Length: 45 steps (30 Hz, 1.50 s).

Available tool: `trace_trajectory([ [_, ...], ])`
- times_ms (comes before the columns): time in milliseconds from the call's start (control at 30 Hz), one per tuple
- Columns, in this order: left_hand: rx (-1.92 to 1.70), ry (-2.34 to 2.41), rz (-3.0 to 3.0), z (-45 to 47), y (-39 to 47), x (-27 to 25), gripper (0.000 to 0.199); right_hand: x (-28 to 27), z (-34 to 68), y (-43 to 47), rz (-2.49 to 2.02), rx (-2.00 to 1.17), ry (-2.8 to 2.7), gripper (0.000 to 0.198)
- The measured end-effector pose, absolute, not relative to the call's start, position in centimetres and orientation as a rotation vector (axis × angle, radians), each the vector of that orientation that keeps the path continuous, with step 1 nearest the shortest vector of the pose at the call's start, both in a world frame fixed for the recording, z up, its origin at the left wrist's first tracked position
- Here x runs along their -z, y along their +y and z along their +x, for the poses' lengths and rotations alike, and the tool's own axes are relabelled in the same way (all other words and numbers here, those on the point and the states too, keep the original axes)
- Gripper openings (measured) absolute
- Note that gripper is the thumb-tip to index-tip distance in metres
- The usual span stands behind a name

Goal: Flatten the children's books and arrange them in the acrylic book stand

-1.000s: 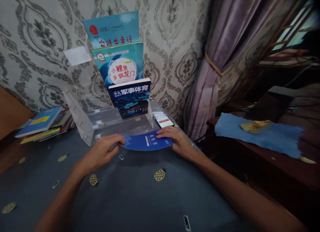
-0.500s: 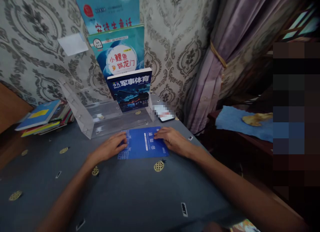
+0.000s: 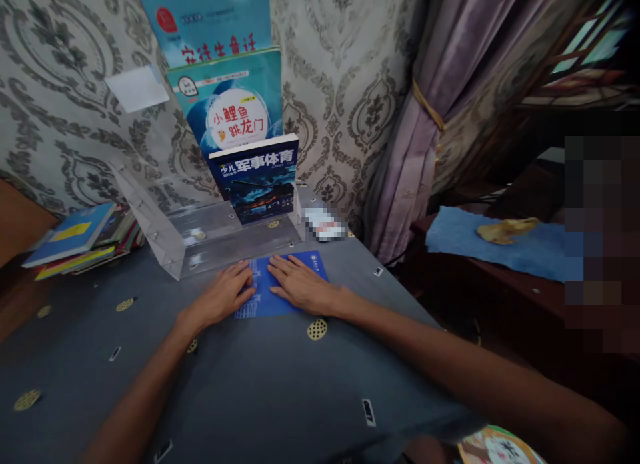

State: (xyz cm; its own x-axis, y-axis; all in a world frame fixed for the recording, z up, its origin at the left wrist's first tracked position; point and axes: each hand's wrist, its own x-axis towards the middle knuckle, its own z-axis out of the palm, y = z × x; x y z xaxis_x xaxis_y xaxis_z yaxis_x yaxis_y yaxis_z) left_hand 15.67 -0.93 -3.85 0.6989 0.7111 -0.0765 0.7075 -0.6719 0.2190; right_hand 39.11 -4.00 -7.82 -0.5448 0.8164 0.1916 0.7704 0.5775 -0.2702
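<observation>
A blue printed booklet or folder [image 3: 273,308] lies flat on the table in front of a clear acrylic stand. My left hand [image 3: 227,289] rests at its left edge, fingers stretched out and touching it. Across its middle lies my right hand [image 3: 299,284], palm down with fingers spread, covering most of the white lettering. Neither hand grips anything. Behind the hands, the acrylic stand [image 3: 167,261] bears a dark blue book [image 3: 257,184] at its right end. A teal book [image 3: 235,97] and a blue book [image 3: 210,17] rise behind it.
A phone [image 3: 324,225], partly pixelated, lies right of the stand. Several books [image 3: 75,231] are stacked at the left. Beyond the right table edge, a blue cloth [image 3: 450,237] covers part of a dark surface. A colourful item [image 3: 500,445] shows at the bottom right.
My right hand has moved left from the booklet's right side onto its middle, its fingers now flat and spread. My left hand stays at the left edge. The view has shifted slightly.
</observation>
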Motion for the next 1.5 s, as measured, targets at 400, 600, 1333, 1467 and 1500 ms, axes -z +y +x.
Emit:
trace_trajectory([
  [400,-0.084,1.170,2.701,16.6,-1.9,3.8,0.022,8.0,46.0,-6.0,-1.637,-0.115,-2.346,0.049],
  [600,-0.126,0.820,2.639,19.0,-4.4,3.4,0.016,8.5,45.7,-5.9,-1.617,-0.059,-2.338,0.047],
  [1333,0.012,0.917,2.472,16.6,-3.0,1.2,0.042,8.3,43.0,-14.8,-1.156,-0.037,-2.431,0.032],
  [1467,-0.122,0.914,2.613,18.4,-0.2,2.6,0.039,8.8,41.1,-14.4,-1.055,-0.088,-2.431,0.030],
  [1500,-0.135,0.929,2.641,18.9,0.3,2.9,0.039,8.9,40.9,-14.3,-1.047,-0.099,-2.430,0.030],
])
